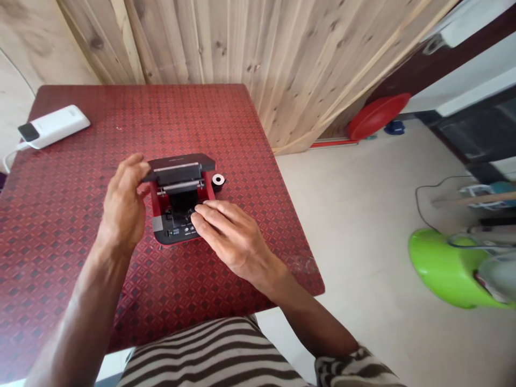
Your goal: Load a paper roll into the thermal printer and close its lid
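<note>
Wall (226, 48): pale wood planks with knots, rising behind the table.

Floor (342, 215): light, smooth, visible to the right.

Table (181, 118): red top, patterned with dark diamonds, rounded corners; bears the items noted below.

Garment (209, 355): brown-and-white stripes, worn by the person, at the table's near edge.

Green tub (437, 269): on the floor at far right, partly cut off by the frame.

Red disc (377, 118): leaning near the wall's base, beyond the table.

Device (183, 201): red and black, on the table between the two hands, near the middle; dark lid (177, 171) raised, compartment exposed, small buttons along the front panel.

Right hand (231, 236): fingers close together, extended, tips at the compartment's right front; whether they pinch anything cannot be told.

Left hand (126, 207): fingers half-curled at the lid's left end, thumb apart from them; whether it grips cannot be told.

White block (60, 128): dark panel at one end, white cable attached; table's far left.

Roll (218, 185): white end with dark core, just beside the device's right side.
</note>
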`<state>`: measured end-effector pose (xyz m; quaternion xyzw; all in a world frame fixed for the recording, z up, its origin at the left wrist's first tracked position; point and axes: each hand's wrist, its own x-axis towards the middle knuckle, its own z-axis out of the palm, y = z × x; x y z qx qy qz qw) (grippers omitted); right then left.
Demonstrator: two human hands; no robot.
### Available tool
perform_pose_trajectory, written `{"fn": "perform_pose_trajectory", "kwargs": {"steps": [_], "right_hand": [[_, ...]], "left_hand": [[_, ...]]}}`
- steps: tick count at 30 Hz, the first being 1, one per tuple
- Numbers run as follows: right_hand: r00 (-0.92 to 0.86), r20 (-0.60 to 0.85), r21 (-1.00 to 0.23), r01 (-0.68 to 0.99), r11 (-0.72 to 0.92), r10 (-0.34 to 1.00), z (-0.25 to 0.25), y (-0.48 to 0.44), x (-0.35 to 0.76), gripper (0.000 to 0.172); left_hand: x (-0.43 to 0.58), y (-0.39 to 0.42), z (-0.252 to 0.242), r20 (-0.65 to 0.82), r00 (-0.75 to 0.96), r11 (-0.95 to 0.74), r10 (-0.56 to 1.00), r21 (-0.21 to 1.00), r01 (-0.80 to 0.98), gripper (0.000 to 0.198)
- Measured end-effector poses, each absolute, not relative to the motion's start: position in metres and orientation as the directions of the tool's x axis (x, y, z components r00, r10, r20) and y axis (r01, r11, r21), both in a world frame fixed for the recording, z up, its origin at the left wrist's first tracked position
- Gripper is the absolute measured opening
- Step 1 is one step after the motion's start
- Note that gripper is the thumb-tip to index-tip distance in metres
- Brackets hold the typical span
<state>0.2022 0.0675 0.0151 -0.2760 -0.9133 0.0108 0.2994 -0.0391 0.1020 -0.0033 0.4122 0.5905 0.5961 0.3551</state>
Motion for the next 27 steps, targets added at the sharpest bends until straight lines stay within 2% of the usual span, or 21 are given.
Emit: {"fn": "perform_pose_trajectory", "kwargs": {"steps": [2, 5, 9, 17, 24, 27], "right_hand": [[-0.655, 0.557, -0.181, 0.504, 0.844, 0.510, 0.011, 0.067, 0.201, 0.024], [-0.588, 0.596, -0.223, 0.532, 0.817, 0.546, 0.008, 0.066, 0.198, 0.025], [-0.519, 0.574, -0.332, 0.559, 0.760, 0.633, 0.008, 0.067, 0.197, 0.020], [-0.498, 0.565, -0.408, 0.524, 0.747, 0.658, 0.005, 0.069, 0.197, 0.015], [-0.449, 0.658, -0.379, 0.496, 0.781, 0.605, -0.006, 0.069, 0.197, 0.013], [-0.424, 0.674, -0.392, 0.489, 0.779, 0.605, -0.007, 0.066, 0.197, 0.013]], "left_hand": [[-0.034, 0.077, -0.006, -0.086, -0.356, 0.068, 0.930, 0.996, -0.064, 0.042], [-0.026, 0.053, -0.010, -0.166, -0.330, 0.143, 0.929, 0.985, -0.093, 0.050], [-0.022, 0.044, -0.013, -0.181, -0.287, 0.159, 0.941, 0.982, -0.099, 0.051], [-0.022, 0.046, -0.016, -0.179, -0.333, 0.169, 0.926, 0.984, -0.061, 0.052], [-0.023, 0.039, -0.023, -0.218, -0.373, 0.192, 0.902, 0.976, -0.107, 0.056], [-0.021, 0.029, -0.019, -0.192, -0.386, 0.169, 0.902, 0.981, -0.092, 0.054]]}}
